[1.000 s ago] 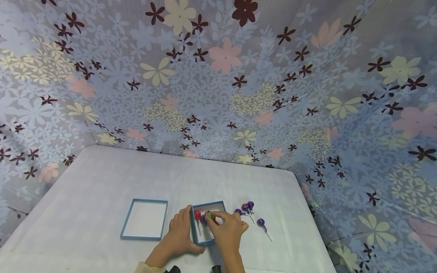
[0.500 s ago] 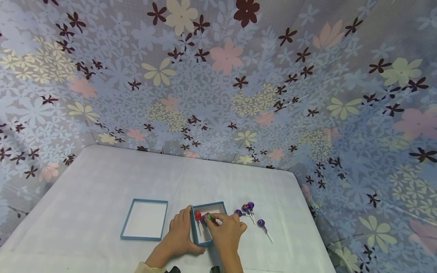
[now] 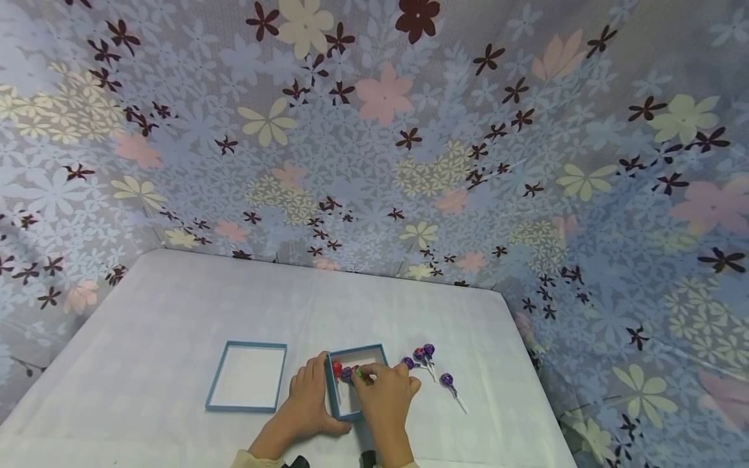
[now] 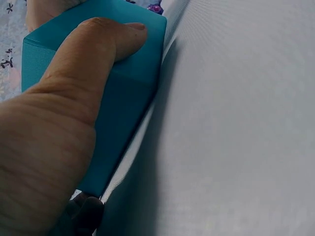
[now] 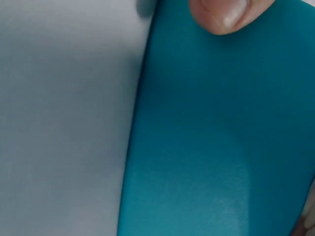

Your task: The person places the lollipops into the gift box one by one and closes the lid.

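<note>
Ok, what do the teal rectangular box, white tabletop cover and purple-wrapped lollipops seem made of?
Teal rectangular box: probably rigid cardboard, satin finish, from crisp edges, soft sheen.
White tabletop cover: likely matte fabric; a faint weave shows.
Purple-wrapped lollipops: wrappers perhaps plastic film, given gathered ends; finish too small to judge.

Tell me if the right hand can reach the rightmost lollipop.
Probably yes: the rightmost lollipop lies uncovered near the right hand, though that grip seems to pinch another lollipop.

The left hand [image 3: 309, 398] grips the box [image 3: 354, 350]; inside, the right hand [image 3: 386, 396] pinches a lollipop [image 3: 358, 372] beside a purple one [image 3: 346, 375]. The lid [image 3: 246, 378] lies left, four loose lollipops [image 3: 447, 379] right.
</note>
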{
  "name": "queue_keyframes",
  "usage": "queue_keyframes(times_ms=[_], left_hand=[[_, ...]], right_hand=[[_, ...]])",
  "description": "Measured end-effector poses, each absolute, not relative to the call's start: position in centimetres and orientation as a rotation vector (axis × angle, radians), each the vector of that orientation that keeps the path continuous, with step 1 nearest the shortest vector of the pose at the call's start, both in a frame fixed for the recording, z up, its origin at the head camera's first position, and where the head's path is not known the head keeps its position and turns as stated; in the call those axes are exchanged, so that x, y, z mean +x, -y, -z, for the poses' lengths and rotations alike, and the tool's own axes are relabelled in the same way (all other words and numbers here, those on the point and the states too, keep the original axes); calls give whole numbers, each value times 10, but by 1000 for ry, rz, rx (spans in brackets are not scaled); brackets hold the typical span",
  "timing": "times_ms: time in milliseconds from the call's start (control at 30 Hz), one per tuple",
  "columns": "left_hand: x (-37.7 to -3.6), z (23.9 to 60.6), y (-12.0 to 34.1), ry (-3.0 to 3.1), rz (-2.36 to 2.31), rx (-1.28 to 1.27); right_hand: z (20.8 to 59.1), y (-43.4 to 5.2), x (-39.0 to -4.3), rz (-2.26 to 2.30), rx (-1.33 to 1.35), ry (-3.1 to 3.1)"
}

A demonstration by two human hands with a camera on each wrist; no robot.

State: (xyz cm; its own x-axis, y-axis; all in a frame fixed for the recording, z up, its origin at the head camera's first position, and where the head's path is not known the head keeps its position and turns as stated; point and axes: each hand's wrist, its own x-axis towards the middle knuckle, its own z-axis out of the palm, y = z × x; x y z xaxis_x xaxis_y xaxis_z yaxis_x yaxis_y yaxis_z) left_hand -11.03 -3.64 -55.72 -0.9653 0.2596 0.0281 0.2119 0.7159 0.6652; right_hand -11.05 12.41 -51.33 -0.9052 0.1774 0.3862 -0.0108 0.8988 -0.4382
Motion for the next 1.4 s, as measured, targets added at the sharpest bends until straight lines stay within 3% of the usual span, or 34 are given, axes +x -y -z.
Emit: queue_keyframes(times_ms=[1400], left_hand=[[-104,558,33,-2858,-1102,393]], right_hand=[[507,-123,-110,-360,-141,2780]])
